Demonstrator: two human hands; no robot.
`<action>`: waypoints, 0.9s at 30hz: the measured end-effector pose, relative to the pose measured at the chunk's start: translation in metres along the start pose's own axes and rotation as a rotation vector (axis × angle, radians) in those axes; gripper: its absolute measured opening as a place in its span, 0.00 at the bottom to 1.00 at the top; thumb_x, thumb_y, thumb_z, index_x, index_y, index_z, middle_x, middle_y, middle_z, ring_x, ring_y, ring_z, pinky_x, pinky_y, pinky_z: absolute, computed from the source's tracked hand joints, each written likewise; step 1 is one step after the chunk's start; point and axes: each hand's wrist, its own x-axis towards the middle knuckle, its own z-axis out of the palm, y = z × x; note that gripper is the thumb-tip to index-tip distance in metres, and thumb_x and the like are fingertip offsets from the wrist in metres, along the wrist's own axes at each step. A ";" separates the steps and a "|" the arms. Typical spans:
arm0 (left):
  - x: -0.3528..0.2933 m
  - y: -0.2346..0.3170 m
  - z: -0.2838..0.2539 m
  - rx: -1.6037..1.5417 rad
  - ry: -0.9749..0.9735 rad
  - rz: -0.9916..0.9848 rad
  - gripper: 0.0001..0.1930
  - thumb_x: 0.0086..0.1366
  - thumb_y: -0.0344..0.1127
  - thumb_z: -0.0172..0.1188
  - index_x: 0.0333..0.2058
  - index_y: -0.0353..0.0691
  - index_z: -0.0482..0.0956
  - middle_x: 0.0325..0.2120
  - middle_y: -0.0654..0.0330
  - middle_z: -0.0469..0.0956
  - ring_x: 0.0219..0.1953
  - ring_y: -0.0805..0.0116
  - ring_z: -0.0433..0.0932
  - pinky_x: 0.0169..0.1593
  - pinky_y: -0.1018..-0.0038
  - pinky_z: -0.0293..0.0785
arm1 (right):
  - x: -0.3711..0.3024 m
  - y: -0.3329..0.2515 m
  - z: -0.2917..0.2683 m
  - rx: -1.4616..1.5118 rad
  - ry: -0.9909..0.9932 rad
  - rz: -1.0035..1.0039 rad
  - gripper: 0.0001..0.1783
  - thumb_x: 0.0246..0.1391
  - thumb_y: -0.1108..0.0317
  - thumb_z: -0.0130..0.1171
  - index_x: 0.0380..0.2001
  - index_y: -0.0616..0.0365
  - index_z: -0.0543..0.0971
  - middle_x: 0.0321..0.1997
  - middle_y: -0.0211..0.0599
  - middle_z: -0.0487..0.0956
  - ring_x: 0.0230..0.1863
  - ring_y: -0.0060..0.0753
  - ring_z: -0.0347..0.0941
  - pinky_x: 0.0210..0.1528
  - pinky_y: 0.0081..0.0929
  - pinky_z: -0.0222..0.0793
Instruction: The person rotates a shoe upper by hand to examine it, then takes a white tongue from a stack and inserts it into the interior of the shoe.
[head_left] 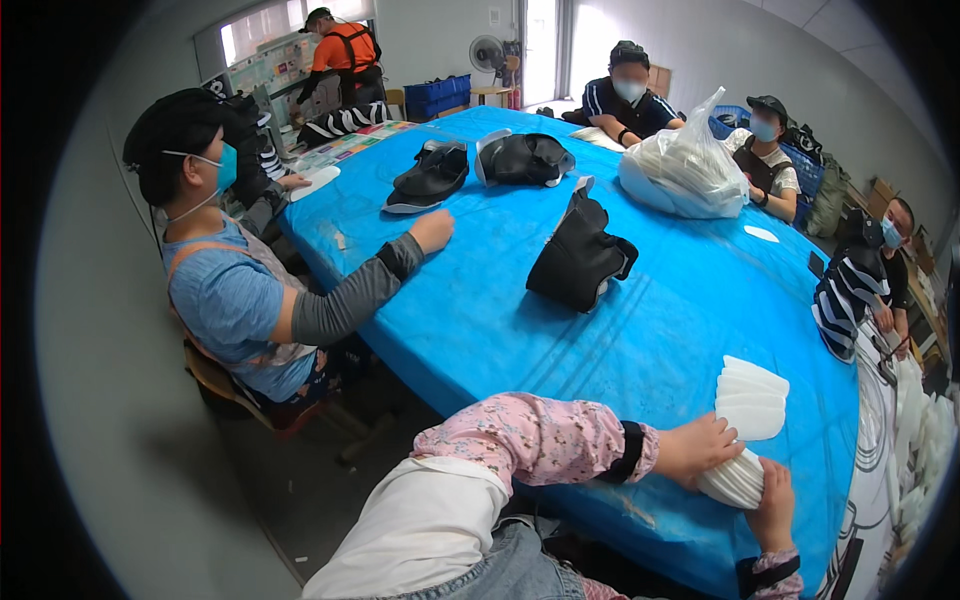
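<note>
A thick bundle of thin, white, rounded pieces (732, 484) is between my hands, over the near right part of the table; whether it touches the surface, I cannot tell. My left hand (697, 450) curls partly closed over its upper left side, and my right hand (773, 503) bends around its right end — both have hold of it. Just beyond lies a fanned, overlapping stack of flat white pieces (752, 402). A shiny blue plastic sheet (670, 310) covers the table. Farther off sit three curved black padded pieces (580, 250) and a bulging translucent white plastic bag (685, 170) — with masked co-workers around the edge.
</note>
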 end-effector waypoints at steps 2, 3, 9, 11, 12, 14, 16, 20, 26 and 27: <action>0.005 -0.009 -0.013 -0.037 0.017 0.057 0.40 0.37 0.56 0.65 0.45 0.33 0.66 0.33 0.52 0.71 0.35 0.57 0.70 0.37 0.67 0.65 | -0.003 -0.006 -0.001 -0.020 0.021 -0.028 0.30 0.33 0.80 0.54 0.47 0.60 0.64 0.41 0.45 0.70 0.40 0.50 0.67 0.39 0.38 0.66; 0.015 -0.015 -0.012 -0.221 -0.173 -0.081 0.40 0.40 0.61 0.61 0.43 0.31 0.68 0.33 0.50 0.72 0.36 0.55 0.71 0.38 0.66 0.65 | -0.005 -0.007 0.001 -0.039 0.020 -0.059 0.30 0.34 0.80 0.53 0.47 0.60 0.64 0.42 0.46 0.70 0.41 0.50 0.67 0.39 0.37 0.67; 0.066 -0.049 0.003 -0.472 -0.793 -0.359 0.47 0.41 0.74 0.49 0.38 0.27 0.75 0.38 0.43 0.74 0.43 0.50 0.72 0.46 0.67 0.67 | -0.003 -0.009 0.000 -0.096 -0.029 -0.105 0.27 0.38 0.81 0.49 0.48 0.63 0.63 0.44 0.47 0.70 0.44 0.51 0.67 0.40 0.35 0.69; 0.068 -0.042 -0.006 -0.471 -0.816 -0.351 0.47 0.40 0.75 0.49 0.36 0.27 0.76 0.38 0.43 0.74 0.42 0.51 0.72 0.46 0.67 0.67 | -0.003 -0.013 -0.002 -0.107 -0.027 -0.134 0.26 0.39 0.81 0.48 0.47 0.65 0.63 0.45 0.47 0.70 0.45 0.51 0.67 0.41 0.36 0.69; 0.069 -0.042 -0.008 -0.472 -0.835 -0.338 0.48 0.39 0.76 0.48 0.34 0.27 0.77 0.37 0.43 0.74 0.42 0.51 0.72 0.45 0.67 0.67 | -0.003 -0.013 -0.002 -0.112 -0.035 -0.127 0.26 0.39 0.81 0.48 0.47 0.65 0.63 0.45 0.47 0.70 0.45 0.51 0.67 0.41 0.36 0.69; 0.069 -0.045 -0.011 -0.481 -0.886 -0.353 0.48 0.38 0.77 0.48 0.35 0.27 0.77 0.38 0.43 0.74 0.42 0.52 0.72 0.45 0.67 0.67 | -0.003 -0.014 -0.002 -0.106 -0.021 -0.128 0.26 0.39 0.81 0.48 0.47 0.64 0.63 0.45 0.47 0.69 0.45 0.51 0.67 0.41 0.36 0.69; 0.066 -0.044 -0.014 -0.525 -0.930 -0.416 0.49 0.39 0.77 0.47 0.36 0.27 0.76 0.39 0.42 0.73 0.44 0.53 0.71 0.47 0.67 0.65 | -0.002 -0.015 -0.004 -0.098 -0.018 -0.132 0.25 0.39 0.81 0.48 0.47 0.64 0.63 0.45 0.48 0.69 0.45 0.51 0.67 0.41 0.36 0.69; 0.055 -0.045 -0.006 -0.587 -0.843 -0.383 0.50 0.43 0.76 0.45 0.41 0.24 0.72 0.43 0.40 0.70 0.48 0.50 0.68 0.50 0.67 0.63 | 0.000 -0.012 -0.002 -0.085 -0.017 -0.154 0.25 0.39 0.81 0.49 0.47 0.64 0.63 0.45 0.48 0.69 0.46 0.50 0.67 0.40 0.35 0.69; 0.054 -0.056 -0.007 -0.740 -0.890 -0.416 0.50 0.44 0.74 0.48 0.41 0.20 0.69 0.41 0.39 0.70 0.45 0.52 0.69 0.48 0.68 0.64 | 0.021 -0.018 -0.024 -0.150 0.019 -0.234 0.23 0.39 0.80 0.49 0.45 0.63 0.64 0.44 0.47 0.71 0.44 0.50 0.68 0.41 0.35 0.69; 0.054 -0.058 -0.013 -0.774 -0.882 -0.432 0.50 0.45 0.73 0.48 0.42 0.20 0.69 0.40 0.40 0.71 0.44 0.54 0.70 0.48 0.69 0.64 | 0.024 -0.016 -0.025 -0.206 0.020 -0.246 0.21 0.41 0.79 0.49 0.44 0.63 0.65 0.45 0.46 0.71 0.46 0.48 0.68 0.42 0.34 0.69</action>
